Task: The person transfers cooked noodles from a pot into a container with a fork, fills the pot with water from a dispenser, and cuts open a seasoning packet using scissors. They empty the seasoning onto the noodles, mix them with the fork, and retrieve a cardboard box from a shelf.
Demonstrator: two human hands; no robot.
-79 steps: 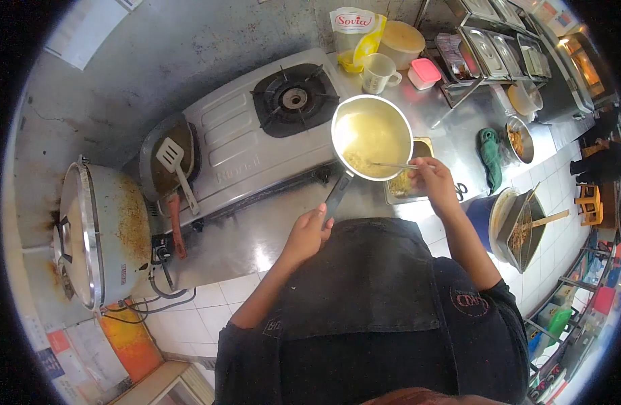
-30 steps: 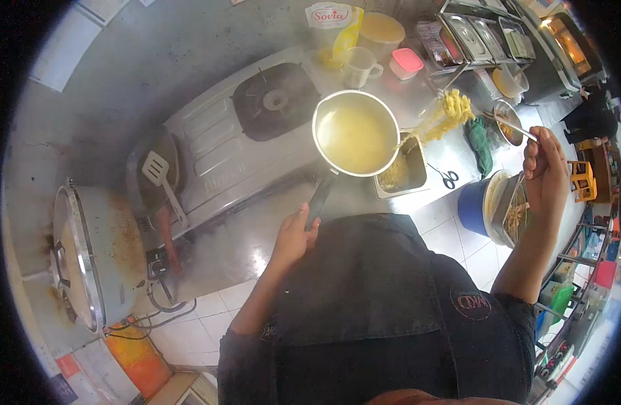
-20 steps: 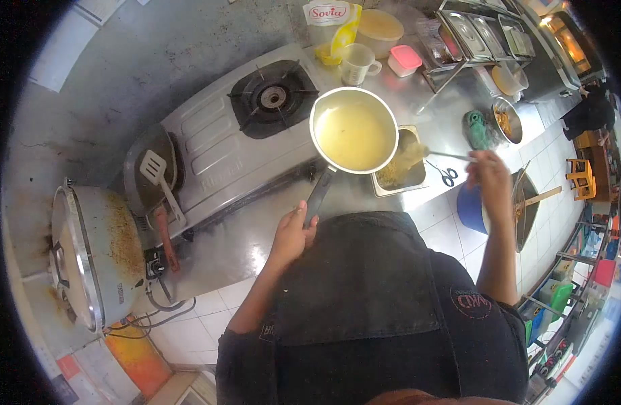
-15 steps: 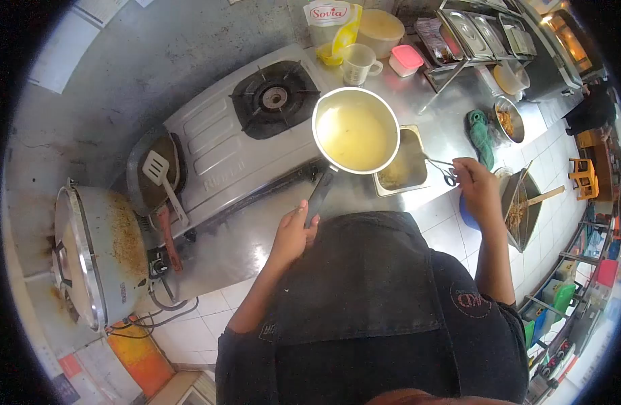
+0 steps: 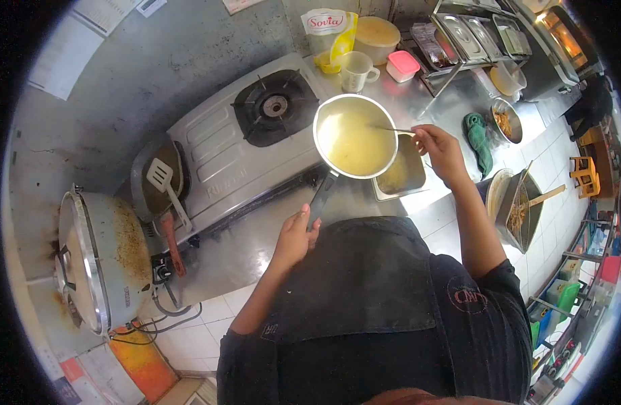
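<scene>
From the head camera I look straight down over my dark apron at a steel counter. My left hand is closed around the end of the dark handle of a saucepan, and the pan sits out past the near right corner of the stove; I cannot tell whether it rests on anything. The pan holds a pale yellow liquid. My right hand is at the pan's right side, fingers pinched shut on a thin metal utensil whose far end reaches in over the liquid; whether it is a fork or something else I cannot make out.

Just right of the pan, partly under its rim, sits a rectangular metal tray with a small heap of yellowish food inside. On the stove, the burner is bare, well left of the pan. Farther left, a frying pan carries a white slotted spatula, and beyond that stands a big stained cooker with its lid on.

At the far edge of the counter I see a bag printed with a red logo, a measuring cup, a tub with a pink lid and a green cloth to the right.
</scene>
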